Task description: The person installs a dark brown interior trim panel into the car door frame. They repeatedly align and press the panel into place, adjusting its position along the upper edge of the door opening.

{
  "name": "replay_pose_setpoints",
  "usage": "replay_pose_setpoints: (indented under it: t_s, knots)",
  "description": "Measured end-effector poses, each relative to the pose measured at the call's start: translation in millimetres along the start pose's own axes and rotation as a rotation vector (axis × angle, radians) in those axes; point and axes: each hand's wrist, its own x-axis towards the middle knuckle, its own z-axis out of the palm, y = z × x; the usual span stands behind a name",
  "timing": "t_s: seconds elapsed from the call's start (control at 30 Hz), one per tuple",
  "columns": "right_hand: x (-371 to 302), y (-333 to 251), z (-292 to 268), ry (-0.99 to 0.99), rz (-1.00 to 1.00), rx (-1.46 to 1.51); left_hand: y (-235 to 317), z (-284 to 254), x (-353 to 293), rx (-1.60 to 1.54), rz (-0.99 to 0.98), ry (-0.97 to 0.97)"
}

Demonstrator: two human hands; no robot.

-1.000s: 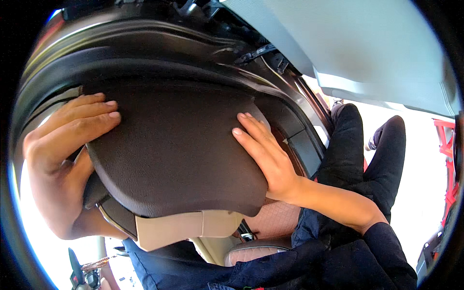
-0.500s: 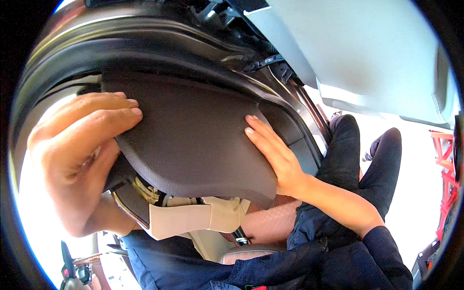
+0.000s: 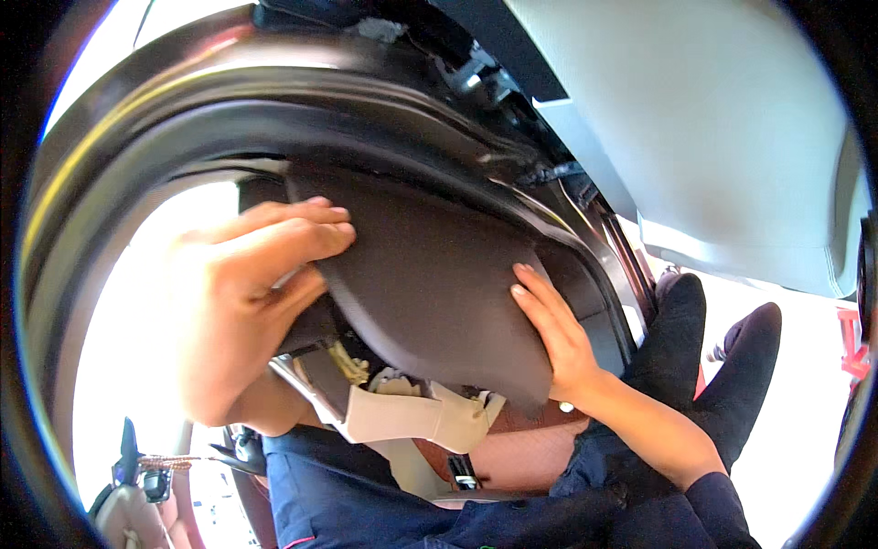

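A large dark brown trim panel [image 3: 430, 274] with a grained surface lies tilted in front of me, inside a car's door opening. My left hand [image 3: 247, 293] is closed on the panel's left edge, fingers on top and thumb at the underside. My right hand [image 3: 560, 346] holds the panel's right edge, its fingers stretched along the top face and its thumb hidden. Below the panel's lower edge, a beige plastic trim piece [image 3: 393, 416] shows, with yellowish parts [image 3: 349, 364] in the gap beside it. What lies behind the panel is hidden.
The dark door frame with its rubber seal [image 3: 366, 119] curves over the panel. A pale grey padded panel [image 3: 713, 119] fills the upper right. Pinkish-brown quilted upholstery [image 3: 521, 448] lies below. A red lattice [image 3: 854, 343] stands at the far right. My dark-trousered legs [image 3: 672, 339] extend at right.
The panel and both hands sit further right and slightly lower in the picture, as does most of the surroundings, so the view has shifted. Both hands keep their hold on the panel.
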Motion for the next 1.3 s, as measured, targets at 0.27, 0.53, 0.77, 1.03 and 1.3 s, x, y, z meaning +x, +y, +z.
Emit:
replay_pose_setpoints:
  t_s: [0.27, 0.53, 0.77, 1.03, 1.3]
  knots:
    - [27.1, -84.5, -23.2, -0.068, 0.055, 0.003, -8.5, 2.8, -3.5, -0.005, 0.018, 0.088]
    - [72.7, -105.3, -25.6, -0.073, 0.075, -0.092, -83.8, -5.9, -9.4, -0.062, 0.281, 0.332]
    - [79.5, -102.4, -41.4, -0.102, 0.130, -0.103, -51.1, 14.8, 3.0, -0.016, 0.032, 0.520]
    - [91.8, -96.5, -51.2, -0.124, 0.141, -0.123, -47.6, 25.4, 2.0, -0.108, 0.074, 0.709]
    - [81.6, -94.8, -39.7, -0.101, 0.056, -0.068, -56.7, 28.7, 11.7, -0.504, 0.072, 0.667]
